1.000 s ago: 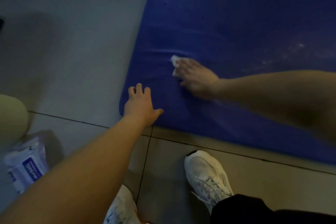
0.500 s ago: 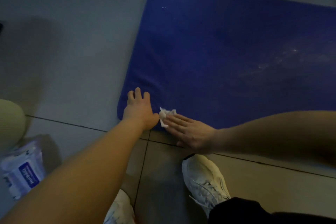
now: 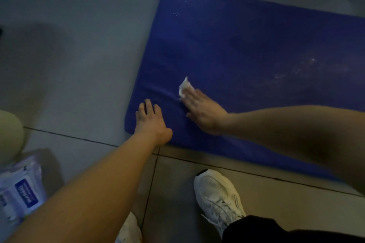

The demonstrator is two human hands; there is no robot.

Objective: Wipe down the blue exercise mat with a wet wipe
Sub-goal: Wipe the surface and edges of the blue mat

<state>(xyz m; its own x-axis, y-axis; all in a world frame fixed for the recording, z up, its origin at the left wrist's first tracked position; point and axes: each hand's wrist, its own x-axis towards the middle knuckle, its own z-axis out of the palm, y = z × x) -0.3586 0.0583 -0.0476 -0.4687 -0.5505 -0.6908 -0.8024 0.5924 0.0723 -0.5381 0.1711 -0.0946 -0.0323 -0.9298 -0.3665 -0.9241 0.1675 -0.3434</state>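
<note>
The blue mat lies flat on the tiled floor. The left hand, fingers straight and spread, presses down on the mat's 7 o'clock corner. The right hand, flat-fingered, presses the white wet wipe onto the mat. The wipe shows at 11 o'clock from that hand's fingertips.

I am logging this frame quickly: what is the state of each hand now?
Left hand: open, resting flat on the mat corner.
Right hand: open, flat fingers pressing the wipe onto the mat.
</note>
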